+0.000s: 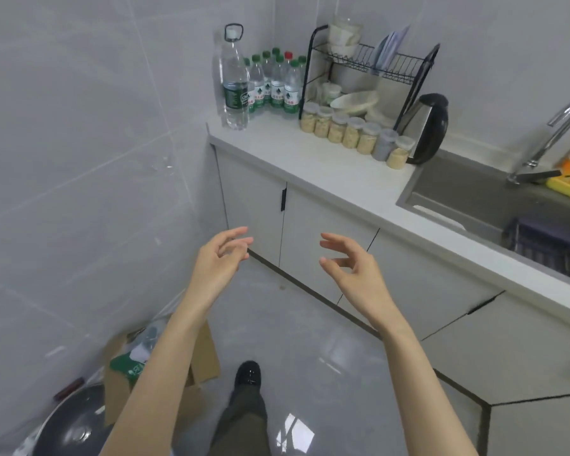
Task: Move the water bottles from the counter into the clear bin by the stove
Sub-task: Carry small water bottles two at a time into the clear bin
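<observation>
A black shoe point(248, 373) stands on the glossy floor, with a cardboard box point(208, 357) just beside the left forearm; above these, the left hand point(216, 258) and the right hand point(352, 268) hang apart in front of the cabinet doors point(313, 232), palms facing each other, fingers loosely curled and holding nothing; farther off, the white counter point(310, 159) carries a row of lidded jars point(352, 134) (most filled with something pale and grainy) beside a kettle point(428, 126) and a black dish rack point(369, 64); in the far corner against the wall stand the water bottles point(277, 83), a cluster of small green-capped ones and one red-capped, with a large bottle point(234, 83) at their front left, all well apart from both hands.
</observation>
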